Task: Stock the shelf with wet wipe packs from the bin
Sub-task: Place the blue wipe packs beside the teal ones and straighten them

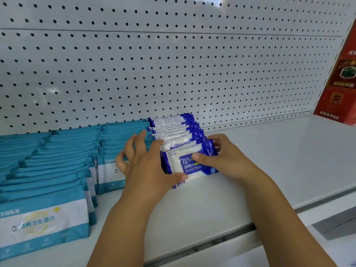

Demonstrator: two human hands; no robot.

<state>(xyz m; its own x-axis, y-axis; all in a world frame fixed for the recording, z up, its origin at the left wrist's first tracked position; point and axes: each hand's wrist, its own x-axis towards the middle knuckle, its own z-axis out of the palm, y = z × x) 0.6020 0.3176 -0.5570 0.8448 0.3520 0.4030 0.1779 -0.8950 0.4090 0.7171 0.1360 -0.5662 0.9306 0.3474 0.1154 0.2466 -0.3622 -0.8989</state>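
Note:
A row of blue and white alcohol wipe packs (174, 128) stands upright on the white shelf (269, 151), running back to the pegboard. My hands hold the front pack (189, 167) of that row from both sides. My left hand (146, 162) presses its left edge, thumb along the bottom, fingers spread over the teal packs. My right hand (223, 157) grips its right edge, thumb on the blue label. No bin is in view.
Several rows of teal and white wipe packs (57, 170) fill the shelf to the left. A perforated white back panel (173, 64) rises behind. A red box (341, 89) stands at the far right. Bare shelf lies between it and the blue packs.

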